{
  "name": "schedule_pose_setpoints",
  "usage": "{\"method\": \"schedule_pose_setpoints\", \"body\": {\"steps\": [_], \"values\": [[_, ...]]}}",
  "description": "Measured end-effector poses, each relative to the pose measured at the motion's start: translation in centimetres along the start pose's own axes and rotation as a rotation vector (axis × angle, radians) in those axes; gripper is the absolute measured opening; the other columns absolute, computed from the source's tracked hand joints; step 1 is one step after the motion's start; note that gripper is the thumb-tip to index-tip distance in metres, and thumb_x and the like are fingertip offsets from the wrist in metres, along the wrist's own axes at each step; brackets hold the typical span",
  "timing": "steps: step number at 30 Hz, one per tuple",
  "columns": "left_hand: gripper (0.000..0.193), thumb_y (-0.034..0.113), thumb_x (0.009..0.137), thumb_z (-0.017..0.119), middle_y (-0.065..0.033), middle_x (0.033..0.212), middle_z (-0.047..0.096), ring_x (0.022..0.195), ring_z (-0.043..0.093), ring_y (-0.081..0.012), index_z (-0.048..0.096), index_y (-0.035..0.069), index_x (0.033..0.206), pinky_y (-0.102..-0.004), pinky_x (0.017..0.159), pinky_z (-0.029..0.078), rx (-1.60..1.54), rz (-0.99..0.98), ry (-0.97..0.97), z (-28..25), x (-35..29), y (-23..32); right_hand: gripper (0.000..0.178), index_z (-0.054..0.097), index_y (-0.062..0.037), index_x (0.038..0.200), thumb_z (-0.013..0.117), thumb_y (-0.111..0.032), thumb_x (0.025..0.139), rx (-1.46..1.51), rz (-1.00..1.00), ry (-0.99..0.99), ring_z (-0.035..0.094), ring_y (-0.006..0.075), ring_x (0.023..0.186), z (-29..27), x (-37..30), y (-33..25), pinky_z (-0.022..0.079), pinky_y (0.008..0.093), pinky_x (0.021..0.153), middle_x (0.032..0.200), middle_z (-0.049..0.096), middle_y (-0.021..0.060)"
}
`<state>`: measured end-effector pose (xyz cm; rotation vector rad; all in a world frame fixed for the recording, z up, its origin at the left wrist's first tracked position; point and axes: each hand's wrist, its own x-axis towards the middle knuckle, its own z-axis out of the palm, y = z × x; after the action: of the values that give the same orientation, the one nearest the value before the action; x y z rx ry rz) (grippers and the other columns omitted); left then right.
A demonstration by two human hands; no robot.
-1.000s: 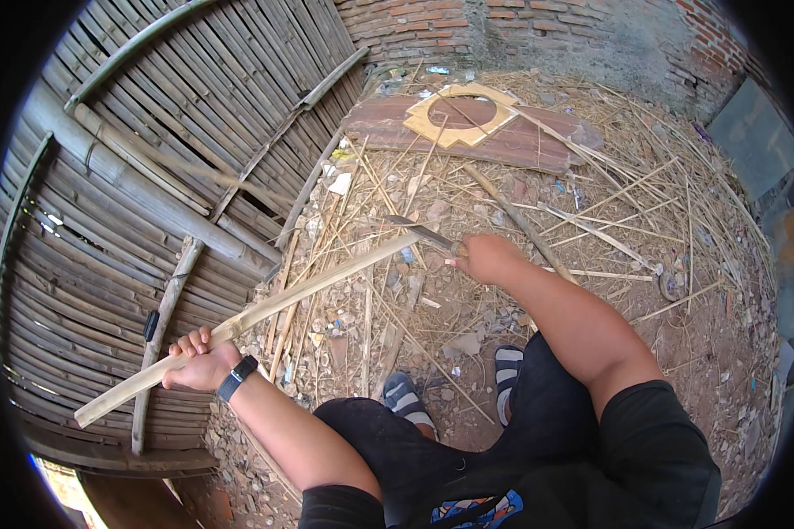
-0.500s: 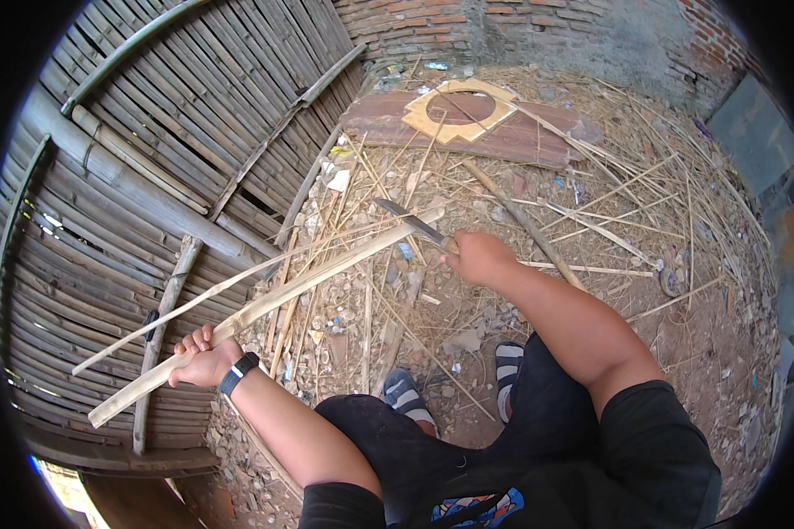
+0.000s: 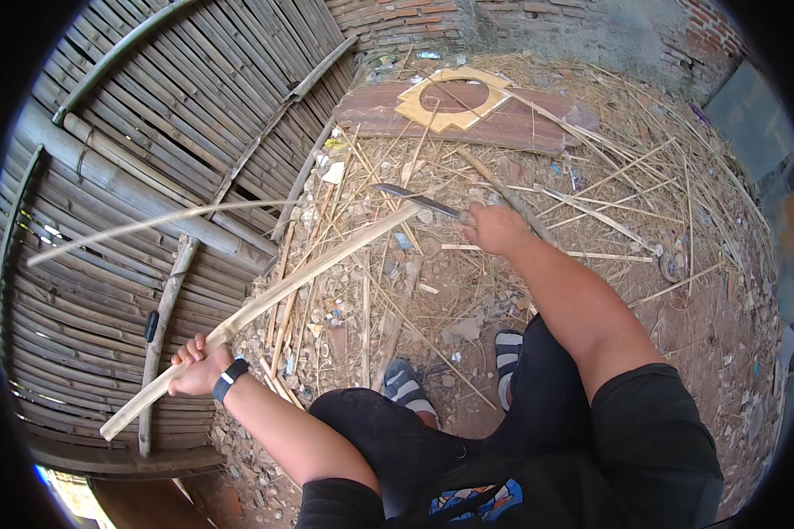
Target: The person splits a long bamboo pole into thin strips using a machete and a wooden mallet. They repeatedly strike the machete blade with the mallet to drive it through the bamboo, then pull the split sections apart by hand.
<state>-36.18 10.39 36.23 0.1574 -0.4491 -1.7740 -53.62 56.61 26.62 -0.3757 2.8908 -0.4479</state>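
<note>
My left hand (image 3: 201,364), with a dark watch band at its wrist, is closed around the near end of a long pale bamboo slat (image 3: 313,271). The slat slants up and away to the right. In my right hand (image 3: 496,228) is a machete (image 3: 417,201) with a dark blade, its handle mostly hidden by my fingers. The blade lies across the slat's far end, pointing left; whether it touches the wood I cannot tell. A thin bamboo strip (image 3: 163,219), bowed and slightly blurred, is in the air to the left, apart from the slat and from both hands.
A bamboo-slat wall (image 3: 106,291) rises close on the left. Split strips and wood chips litter the stony ground (image 3: 468,309). Beyond lie a reddish-brown board (image 3: 362,113) and a yellow frame with a round hole (image 3: 408,109). A brick wall (image 3: 556,40) stands behind. A pole (image 3: 516,198) lies near my right hand.
The thin strip, earlier lying along the slat near the blade, has come away and moved up and left, bending. My right hand and the machete have shifted slightly up and right.
</note>
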Motion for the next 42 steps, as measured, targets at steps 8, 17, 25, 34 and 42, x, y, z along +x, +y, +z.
{"method": "schedule_pose_setpoints", "body": {"steps": [8,17,25,34,42], "values": [[0.070,0.080,0.092,0.021,0.0030,0.055,0.029,0.043,0.026,-0.0119,0.041,0.015,0.078,-0.0248,0.043,0.030,0.153,-0.020,0.027,0.7,-1.3,-2.9,0.045,0.066,0.0002,0.110,0.070,-0.037,0.085,0.028,0.108,-0.157,0.070,0.0304,0.082,2.5,2.7,4.7,0.056,0.0428,0.071,0.094,0.072,0.0156],[0.067,0.077,0.093,0.020,0.0027,0.055,0.030,0.042,0.024,-0.0115,0.038,0.015,0.079,-0.0237,0.042,0.028,0.157,-0.029,-0.025,1.0,-1.7,-2.9,0.047,0.067,0.0067,0.097,0.074,-0.037,0.081,0.462,0.190,-0.413,0.067,0.0291,0.067,2.3,2.7,5.9,0.052,0.0407,0.060,0.076,0.069,0.0185],[0.069,0.079,0.093,0.021,0.0028,0.054,0.031,0.042,0.026,-0.0113,0.042,0.015,0.077,-0.0235,0.042,0.029,0.096,0.020,0.002,0.7,-1.0,-2.0,0.035,0.069,-0.0001,0.110,0.064,-0.020,0.082,0.034,0.098,-0.060,0.066,0.0350,0.108,0.0,0.7,0.7,0.054,0.0441,0.090,0.113,0.069,0.0191],[0.070,0.081,0.091,0.022,0.0029,0.054,0.031,0.043,0.027,-0.0112,0.042,0.015,0.075,-0.0237,0.043,0.030,0.110,0.007,-0.106,0.9,-0.9,-1.0,0.042,0.068,0.0012,0.111,0.068,-0.025,0.079,0.188,0.006,-0.151,0.066,0.0374,0.104,2.5,2.1,1.5,0.053,0.0417,0.090,0.110,0.069,0.0210],[0.071,0.081,0.091,0.023,0.0031,0.054,0.032,0.043,0.028,-0.0108,0.044,0.014,0.077,-0.0240,0.043,0.030,0.082,0.023,-0.127,1.3,-0.7,0.1,0.049,0.063,0.0026,0.115,0.074,-0.027,0.078,0.454,0.131,-0.323,0.068,0.0332,0.097,2.3,2.4,0.7,0.054,0.0439,0.081,0.103,0.069,0.0220]]}}
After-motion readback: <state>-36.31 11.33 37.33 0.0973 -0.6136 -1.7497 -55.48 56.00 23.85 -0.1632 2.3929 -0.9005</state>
